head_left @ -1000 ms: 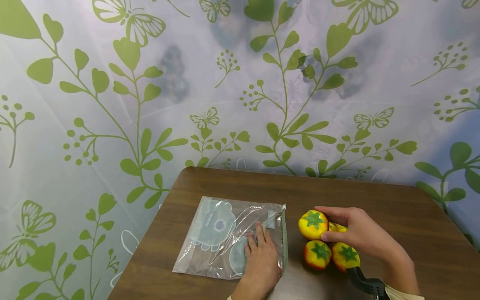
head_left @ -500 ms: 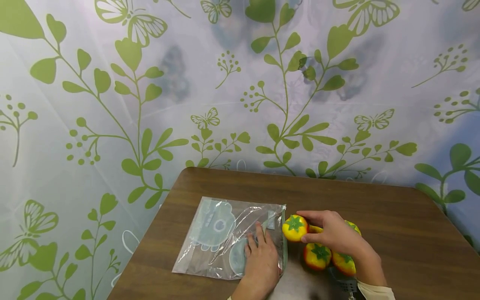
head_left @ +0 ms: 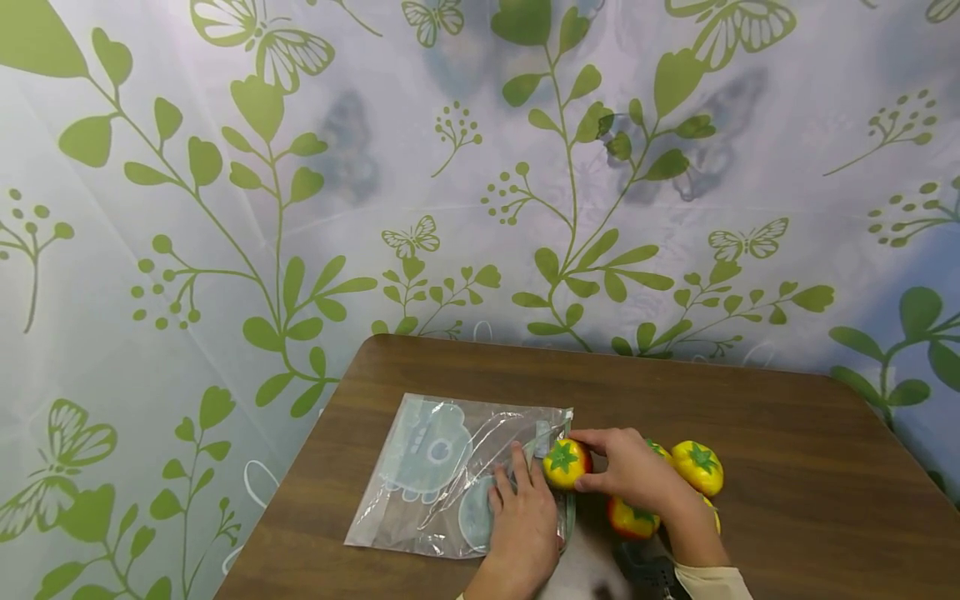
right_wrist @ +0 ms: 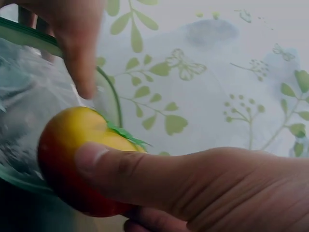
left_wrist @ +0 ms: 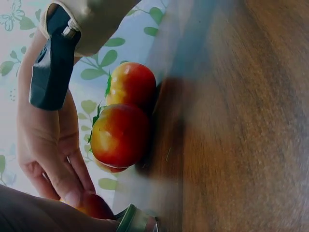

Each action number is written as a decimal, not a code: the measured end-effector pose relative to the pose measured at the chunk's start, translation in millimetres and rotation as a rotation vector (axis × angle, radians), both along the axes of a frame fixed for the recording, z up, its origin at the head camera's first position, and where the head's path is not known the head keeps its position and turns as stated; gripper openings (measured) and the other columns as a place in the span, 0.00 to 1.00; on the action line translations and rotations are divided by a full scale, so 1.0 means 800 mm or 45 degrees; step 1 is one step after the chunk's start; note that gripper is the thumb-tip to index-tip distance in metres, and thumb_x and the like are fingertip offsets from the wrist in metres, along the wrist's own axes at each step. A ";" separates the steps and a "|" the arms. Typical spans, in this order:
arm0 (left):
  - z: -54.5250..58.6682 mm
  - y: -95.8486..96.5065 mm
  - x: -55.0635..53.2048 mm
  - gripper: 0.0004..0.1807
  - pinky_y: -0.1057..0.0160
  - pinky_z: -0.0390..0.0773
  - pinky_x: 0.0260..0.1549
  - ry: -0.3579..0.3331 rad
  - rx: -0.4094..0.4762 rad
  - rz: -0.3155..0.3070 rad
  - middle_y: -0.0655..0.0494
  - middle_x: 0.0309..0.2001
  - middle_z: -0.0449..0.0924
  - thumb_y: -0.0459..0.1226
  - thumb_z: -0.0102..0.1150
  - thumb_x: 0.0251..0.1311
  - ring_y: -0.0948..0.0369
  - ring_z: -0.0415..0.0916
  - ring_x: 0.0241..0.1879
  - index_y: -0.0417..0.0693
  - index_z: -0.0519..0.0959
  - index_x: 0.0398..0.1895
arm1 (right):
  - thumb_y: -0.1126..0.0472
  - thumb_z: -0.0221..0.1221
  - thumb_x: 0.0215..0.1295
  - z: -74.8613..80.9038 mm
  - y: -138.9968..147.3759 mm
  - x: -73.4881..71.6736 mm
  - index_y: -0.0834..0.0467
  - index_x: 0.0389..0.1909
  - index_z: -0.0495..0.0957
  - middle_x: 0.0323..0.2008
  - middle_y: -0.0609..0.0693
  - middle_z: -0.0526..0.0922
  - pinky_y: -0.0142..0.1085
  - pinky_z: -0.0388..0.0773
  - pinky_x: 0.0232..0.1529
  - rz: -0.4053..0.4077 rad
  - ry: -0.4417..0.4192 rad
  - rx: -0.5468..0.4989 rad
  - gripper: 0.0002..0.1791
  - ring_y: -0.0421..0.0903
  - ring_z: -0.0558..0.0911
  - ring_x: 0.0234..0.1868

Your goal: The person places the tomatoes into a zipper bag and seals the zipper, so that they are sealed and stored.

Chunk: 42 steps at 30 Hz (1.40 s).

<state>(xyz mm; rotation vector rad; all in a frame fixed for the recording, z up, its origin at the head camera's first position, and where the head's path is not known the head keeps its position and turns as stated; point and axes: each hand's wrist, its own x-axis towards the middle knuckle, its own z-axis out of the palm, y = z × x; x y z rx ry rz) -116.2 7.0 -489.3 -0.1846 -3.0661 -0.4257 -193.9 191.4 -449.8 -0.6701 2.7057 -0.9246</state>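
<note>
A clear plastic zip bag (head_left: 442, 442) with a green-edged mouth lies on the table. My left hand (head_left: 525, 521) is on it near the mouth, its fingers holding the upper edge back; in the right wrist view they lie on both sides of the green rim (right_wrist: 118, 104). My right hand (head_left: 641, 471) grips a yellow-and-red tomato (head_left: 564, 463) with a green star-shaped top, thumb on one side. The tomato (right_wrist: 79, 164) is right at the open mouth of the bag. Several similar tomatoes (head_left: 699, 467) sit beside and behind the right hand, partly covered by it.
The brown wooden table (head_left: 810, 450) has a back edge close to a curtain (head_left: 480, 167) printed with green leaves and butterflies. A dark wrist mount (left_wrist: 53, 67) sits at the right sleeve. A pale blue print (head_left: 431, 450) shows on the bag.
My right hand has carried the tomato leftward from above the other tomatoes to the bag's mouth, uncovering tomatoes at the back right. My left hand has stayed on the bag.
</note>
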 end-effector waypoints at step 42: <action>-0.005 0.007 -0.001 0.44 0.34 0.66 0.77 0.128 -0.278 0.031 0.41 0.86 0.58 0.48 0.78 0.61 0.30 0.59 0.82 0.44 0.74 0.79 | 0.58 0.75 0.67 -0.052 -0.057 -0.018 0.45 0.43 0.90 0.41 0.37 0.92 0.47 0.90 0.53 0.087 0.306 -0.109 0.08 0.45 0.93 0.47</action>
